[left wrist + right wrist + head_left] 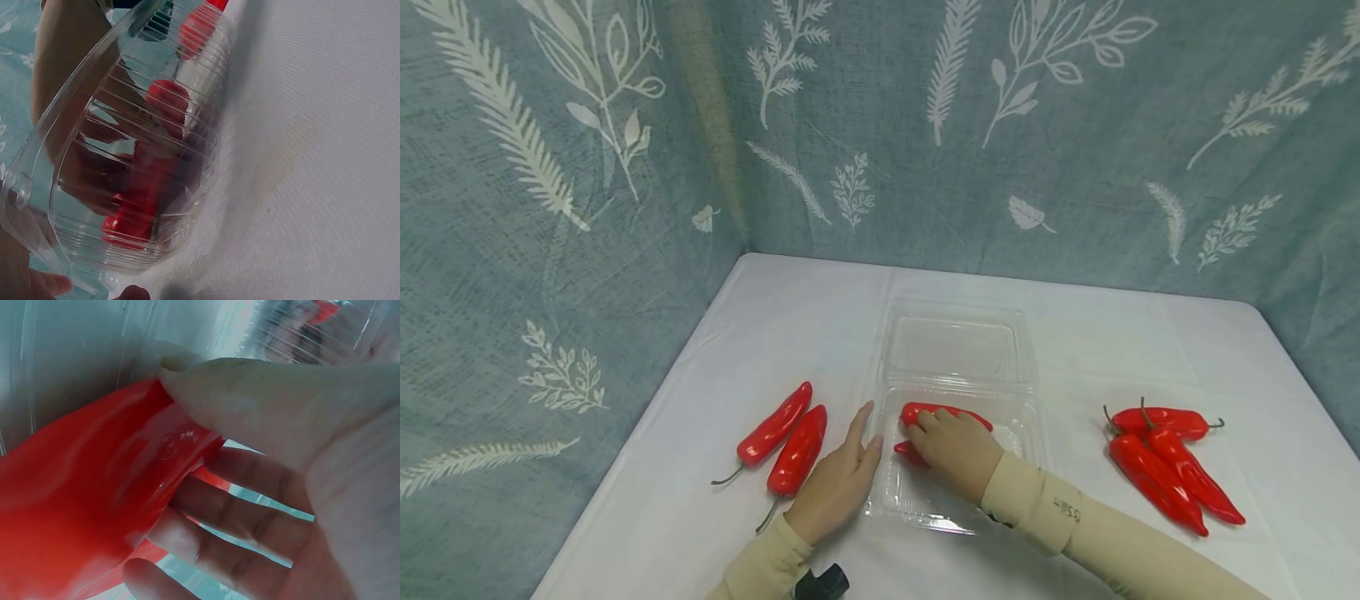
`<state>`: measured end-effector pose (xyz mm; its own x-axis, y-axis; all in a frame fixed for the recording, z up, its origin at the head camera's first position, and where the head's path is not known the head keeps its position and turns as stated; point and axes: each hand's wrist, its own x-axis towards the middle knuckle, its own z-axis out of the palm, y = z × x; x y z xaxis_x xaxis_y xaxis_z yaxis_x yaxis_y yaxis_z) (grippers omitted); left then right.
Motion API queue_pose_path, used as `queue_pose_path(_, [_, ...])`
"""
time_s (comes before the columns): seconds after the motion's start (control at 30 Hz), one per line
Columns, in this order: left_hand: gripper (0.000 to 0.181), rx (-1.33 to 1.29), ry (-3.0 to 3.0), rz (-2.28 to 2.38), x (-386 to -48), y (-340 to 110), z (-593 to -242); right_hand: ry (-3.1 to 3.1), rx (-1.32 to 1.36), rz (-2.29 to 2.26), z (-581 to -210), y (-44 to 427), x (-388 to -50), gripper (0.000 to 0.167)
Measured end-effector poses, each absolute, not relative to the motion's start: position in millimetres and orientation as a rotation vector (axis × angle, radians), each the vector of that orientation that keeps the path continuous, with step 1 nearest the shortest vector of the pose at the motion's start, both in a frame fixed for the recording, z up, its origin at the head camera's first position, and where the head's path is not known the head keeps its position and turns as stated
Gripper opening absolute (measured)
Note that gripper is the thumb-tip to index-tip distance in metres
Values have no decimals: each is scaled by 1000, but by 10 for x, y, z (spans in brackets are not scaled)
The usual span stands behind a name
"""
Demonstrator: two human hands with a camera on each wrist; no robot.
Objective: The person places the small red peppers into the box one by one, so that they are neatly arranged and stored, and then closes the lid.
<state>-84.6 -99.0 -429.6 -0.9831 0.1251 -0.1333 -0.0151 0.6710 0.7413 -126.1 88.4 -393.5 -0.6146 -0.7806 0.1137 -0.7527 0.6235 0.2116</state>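
In the box, the right hand pinches one pepper beside a second pepper. The left hand lies outstretched alongside; five peppers remain outside.

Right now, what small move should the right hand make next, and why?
Probably, the right hand should loosen its grip and let the held pepper settle: it is already inside the open clear container, beside another red pepper, and the left hand is at the container's left side.

nearer boxed pepper part-hidden, right sleeve cropped
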Motion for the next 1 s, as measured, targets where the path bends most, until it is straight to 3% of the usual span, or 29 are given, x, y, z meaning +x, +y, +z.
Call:
queue_pose_path(0.6, [67,101,2705,1217,-847,-994,-4291,-2619,1262,-228,-3928,892,-1258,30])
queue_pose_path(0.83, [67,91,2704,1227,-848,-987,-4291,-2610,1195,-177,-3882,980,-1223,41])
queue_pose_path(1.0, [66,80,2700,1229,-853,-987,-4288,-2693,1150,-132,-3783,1103,-1162,41])
